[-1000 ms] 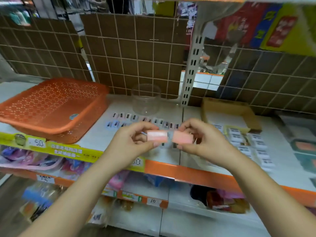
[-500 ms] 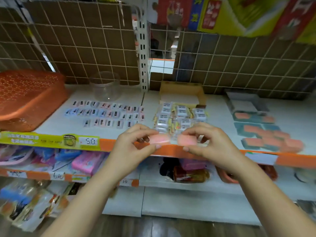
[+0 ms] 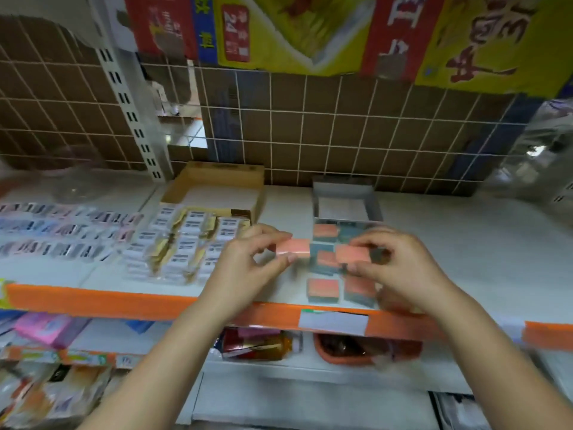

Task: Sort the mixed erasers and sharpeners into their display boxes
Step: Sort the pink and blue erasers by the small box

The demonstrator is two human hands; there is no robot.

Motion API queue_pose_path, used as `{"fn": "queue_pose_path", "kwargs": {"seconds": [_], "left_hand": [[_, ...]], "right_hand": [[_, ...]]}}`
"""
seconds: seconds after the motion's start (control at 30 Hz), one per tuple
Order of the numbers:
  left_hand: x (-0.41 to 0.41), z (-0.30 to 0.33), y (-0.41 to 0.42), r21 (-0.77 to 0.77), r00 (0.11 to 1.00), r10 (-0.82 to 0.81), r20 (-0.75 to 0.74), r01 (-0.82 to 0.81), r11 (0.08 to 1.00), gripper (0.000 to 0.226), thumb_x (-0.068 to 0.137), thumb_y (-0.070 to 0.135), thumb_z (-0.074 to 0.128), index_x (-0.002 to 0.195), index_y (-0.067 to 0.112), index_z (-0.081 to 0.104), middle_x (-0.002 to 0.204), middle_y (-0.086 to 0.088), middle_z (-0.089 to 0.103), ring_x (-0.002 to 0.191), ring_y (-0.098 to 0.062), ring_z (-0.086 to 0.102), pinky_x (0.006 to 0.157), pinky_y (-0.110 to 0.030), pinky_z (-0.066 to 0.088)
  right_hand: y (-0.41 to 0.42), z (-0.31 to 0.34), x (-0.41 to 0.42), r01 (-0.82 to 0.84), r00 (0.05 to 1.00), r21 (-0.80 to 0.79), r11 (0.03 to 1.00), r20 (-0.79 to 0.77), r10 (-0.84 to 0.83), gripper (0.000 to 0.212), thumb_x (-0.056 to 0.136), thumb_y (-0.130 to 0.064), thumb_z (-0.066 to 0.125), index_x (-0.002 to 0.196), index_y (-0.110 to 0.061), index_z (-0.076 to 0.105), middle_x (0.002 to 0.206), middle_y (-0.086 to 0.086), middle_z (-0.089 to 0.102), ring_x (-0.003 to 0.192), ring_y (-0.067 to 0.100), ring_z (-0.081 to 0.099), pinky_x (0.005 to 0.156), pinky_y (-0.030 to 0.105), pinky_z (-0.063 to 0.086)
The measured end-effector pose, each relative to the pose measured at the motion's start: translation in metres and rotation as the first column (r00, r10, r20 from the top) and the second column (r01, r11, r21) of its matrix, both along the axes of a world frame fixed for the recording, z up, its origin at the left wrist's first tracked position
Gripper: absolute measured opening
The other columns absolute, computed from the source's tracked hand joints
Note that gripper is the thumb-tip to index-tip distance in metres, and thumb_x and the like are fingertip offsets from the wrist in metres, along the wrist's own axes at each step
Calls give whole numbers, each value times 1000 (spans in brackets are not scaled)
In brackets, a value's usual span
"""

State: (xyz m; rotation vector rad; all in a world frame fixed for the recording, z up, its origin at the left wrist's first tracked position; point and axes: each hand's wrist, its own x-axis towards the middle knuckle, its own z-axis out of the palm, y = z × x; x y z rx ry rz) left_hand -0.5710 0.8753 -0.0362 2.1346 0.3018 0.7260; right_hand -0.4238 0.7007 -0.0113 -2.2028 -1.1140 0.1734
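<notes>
Head view: two pink erasers [image 3: 293,246], held.

The white shelf [image 3: 465,243] carries two open boxes [image 3: 214,193], wrapped erasers [image 3: 186,243] and pink-topped blocks [image 3: 322,290].

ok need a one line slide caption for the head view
Left hand and right hand each pinch a pink eraser above the shelf, in front of two open display boxes.
</notes>
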Motion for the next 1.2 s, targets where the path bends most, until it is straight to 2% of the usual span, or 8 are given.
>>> {"fn": "queue_pose_path", "kwargs": {"seconds": [0.1,0.23,0.57,0.77,0.9,1.0,1.1,1.2], "left_hand": [[31,-9,-11,36,996,69,-51,-67,997,25,77,11,72,102,11,69,92,4,60,80,0,54,71,-5,38],[57,-21,-15,20,982,98,-164,-96,995,28,80,13,69,107,9,67,98,1,59,82,-1,53,75,-14,43],[79,-31,-14,-118,948,123,-293,-164,979,29,81,11,67,110,7,65,105,-5,61,88,-11,56,69,-2,39],[85,-32,-17,-240,946,107,-306,-186,953,26,81,7,67,107,7,65,94,-2,64,77,-1,54,65,-1,40],[89,-32,-18,-380,957,96,-273,-199,903,23,81,1,66,101,12,64,90,-7,66,82,-15,60,74,-12,47],[90,-33,-20,-473,961,96,-258,-212,855,24,82,-7,61,99,10,62,83,-5,65,77,-11,60,70,-9,48],[91,-35,-19,-431,956,111,-273,-225,874,25,82,-8,60,90,16,63,79,1,65,76,-9,60,75,-13,48],[90,-36,-17,-385,948,143,-284,-249,889,25,81,-6,63,99,12,63,84,0,64,85,-18,60,87,-28,50]], "right_hand": [[-7,-10,37,58,998,-6,998,11,-58,33,67,-7,78,98,-10,70,95,0,59,90,14,53,72,18,34],[5,-23,68,80,997,-77,994,15,-79,26,72,-12,75,97,-14,68,91,-3,54,88,15,52,76,24,39],[32,-42,95,-5,998,-145,989,66,15,27,75,-26,73,101,-17,68,95,0,58,90,19,54,76,28,42],[27,-42,99,-40,998,-162,986,49,49,31,79,-27,69,107,-15,67,96,0,56,92,18,51,76,28,41],[24,-37,97,-41,998,-134,990,45,48,30,82,-25,66,110,-14,65,104,2,58,98,20,53,80,28,42],[23,-34,94,-34,999,-110,993,35,38,33,82,-24,66,113,-12,64,111,5,59,101,20,51,87,31,43],[22,-31,91,-31,999,-107,994,25,34,32,84,-23,65,114,-13,63,113,5,58,102,18,50,87,29,42],[21,-28,84,-36,999,-93,995,37,40,30,85,-19,63,114,-12,63,111,4,58,98,15,49,81,24,39]]}}
